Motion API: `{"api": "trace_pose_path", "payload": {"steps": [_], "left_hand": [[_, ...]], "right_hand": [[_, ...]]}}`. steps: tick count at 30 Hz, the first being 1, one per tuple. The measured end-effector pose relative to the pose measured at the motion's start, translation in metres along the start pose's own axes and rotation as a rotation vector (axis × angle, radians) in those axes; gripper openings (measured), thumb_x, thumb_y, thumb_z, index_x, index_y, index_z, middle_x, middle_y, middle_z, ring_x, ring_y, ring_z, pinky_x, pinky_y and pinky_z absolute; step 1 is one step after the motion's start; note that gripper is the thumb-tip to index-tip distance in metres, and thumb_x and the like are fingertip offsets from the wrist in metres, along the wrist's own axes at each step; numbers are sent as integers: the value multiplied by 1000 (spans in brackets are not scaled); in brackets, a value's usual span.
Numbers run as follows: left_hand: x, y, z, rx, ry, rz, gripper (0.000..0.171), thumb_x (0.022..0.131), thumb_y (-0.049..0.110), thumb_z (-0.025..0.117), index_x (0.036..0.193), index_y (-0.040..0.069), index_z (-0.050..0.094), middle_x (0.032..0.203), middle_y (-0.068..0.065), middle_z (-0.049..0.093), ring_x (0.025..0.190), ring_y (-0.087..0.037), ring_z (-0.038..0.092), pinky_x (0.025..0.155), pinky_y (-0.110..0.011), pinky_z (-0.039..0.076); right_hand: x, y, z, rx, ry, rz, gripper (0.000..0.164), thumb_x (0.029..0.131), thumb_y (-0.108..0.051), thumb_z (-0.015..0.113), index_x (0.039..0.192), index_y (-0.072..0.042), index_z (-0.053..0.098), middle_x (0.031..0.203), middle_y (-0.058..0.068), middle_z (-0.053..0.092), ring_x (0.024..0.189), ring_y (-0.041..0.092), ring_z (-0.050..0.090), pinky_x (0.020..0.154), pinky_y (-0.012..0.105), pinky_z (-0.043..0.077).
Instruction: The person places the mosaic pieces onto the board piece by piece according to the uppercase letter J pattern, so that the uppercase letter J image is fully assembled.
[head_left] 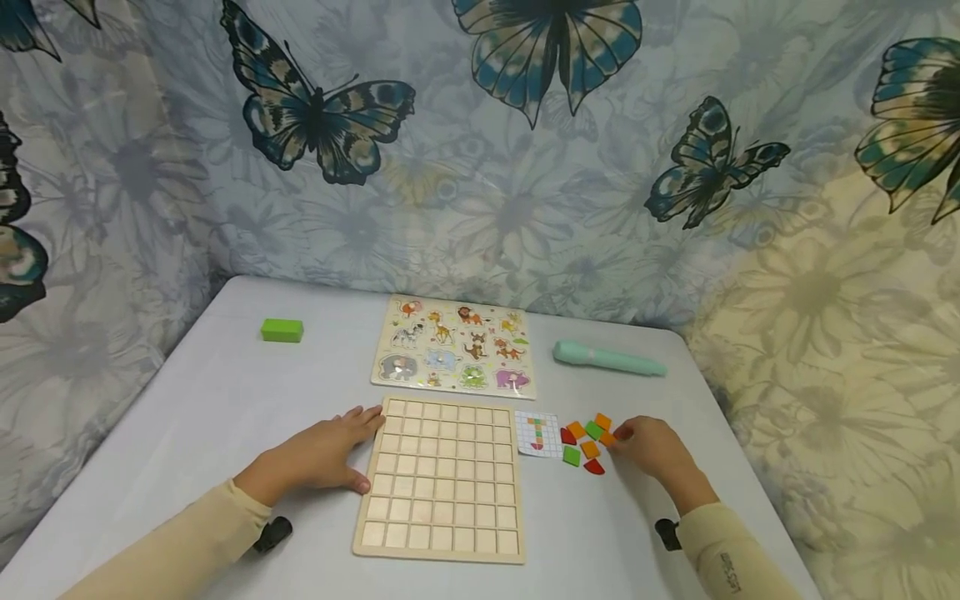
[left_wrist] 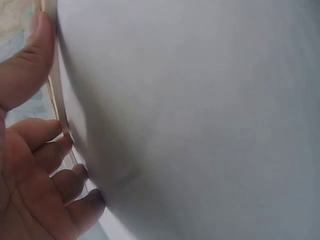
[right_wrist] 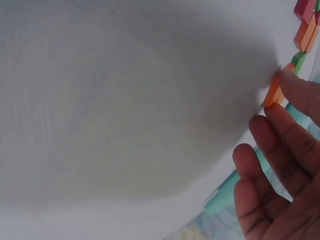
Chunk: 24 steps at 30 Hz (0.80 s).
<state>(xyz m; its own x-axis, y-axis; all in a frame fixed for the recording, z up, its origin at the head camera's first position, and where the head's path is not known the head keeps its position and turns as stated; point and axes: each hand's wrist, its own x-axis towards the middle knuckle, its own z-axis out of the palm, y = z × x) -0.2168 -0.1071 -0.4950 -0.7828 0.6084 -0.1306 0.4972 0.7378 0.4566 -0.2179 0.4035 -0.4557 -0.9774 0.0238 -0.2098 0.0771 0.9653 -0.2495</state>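
A wooden grid board (head_left: 441,481) lies flat on the table. My left hand (head_left: 318,451) touches its left edge, thumb and fingers spread; in the left wrist view the fingertips of that hand (left_wrist: 42,170) meet the board's rim (left_wrist: 59,100). My right hand (head_left: 654,451) pinches an orange square tile (right_wrist: 276,89) between thumb and index finger, at the right side of a small group of tiles. Among these lie a green tile (head_left: 572,456), an orange tile (head_left: 590,450) and a red rounded piece (head_left: 594,467). A pattern card (head_left: 537,434) lies between board and tiles.
An animal puzzle board (head_left: 454,346) lies behind the grid board. A mint-green tube-like object (head_left: 609,358) is at the back right, a green block (head_left: 282,331) at the back left. The white table (head_left: 172,433) meets patterned cloth walls behind.
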Motion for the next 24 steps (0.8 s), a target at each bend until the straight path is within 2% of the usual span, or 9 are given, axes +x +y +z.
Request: {"api": "trace_pose_path", "payload": {"steps": [8,12,14,17,20,24], "left_hand": [[2,2,3,18,10,-15,103,70,43,85,149,-2,36,157,-16,29,142,-42,22,110,-58,24],[2,5,0,22,5,-27,103,69,41,86,148,-3,38,156,-17,30,142,-43,22,109,-59,25],[2,6,-2,29,0,-37,103,68,41,86,148,-3,38,156,-17,30,142,-43,23,109,-60,26],[2,6,-3,29,-6,-51,103,68,41,86,148,-3,38,156,-17,29,142,-43,22,109,-60,26],[1,6,-2,22,-7,-53,102,69,42,85,148,-3,38,156,-16,29,142,-42,22,109,-61,26],[1,7,-1,25,-13,-54,102,69,43,85,149,-1,38,157,-15,29,143,-41,22,109,-60,26]], "right_hand": [[-4,-2,-2,-22,-19,25,26,84,-23,77,97,-1,73,95,9,68,84,27,59,76,46,52],[-5,-22,-4,-4,7,-6,31,84,-26,76,102,0,73,99,12,68,85,26,59,69,41,54],[-5,-46,-3,27,16,-34,32,84,-26,76,103,-1,74,101,11,68,82,24,59,64,36,53],[0,-92,4,53,25,-136,27,83,-25,78,102,-6,76,95,5,69,79,19,60,64,34,53],[8,-141,17,27,8,-260,23,83,-27,79,100,-11,77,92,-1,69,82,16,62,71,35,53],[18,-196,38,-18,-53,-416,23,84,-28,78,101,-11,78,96,-1,71,91,18,65,77,35,54]]}}
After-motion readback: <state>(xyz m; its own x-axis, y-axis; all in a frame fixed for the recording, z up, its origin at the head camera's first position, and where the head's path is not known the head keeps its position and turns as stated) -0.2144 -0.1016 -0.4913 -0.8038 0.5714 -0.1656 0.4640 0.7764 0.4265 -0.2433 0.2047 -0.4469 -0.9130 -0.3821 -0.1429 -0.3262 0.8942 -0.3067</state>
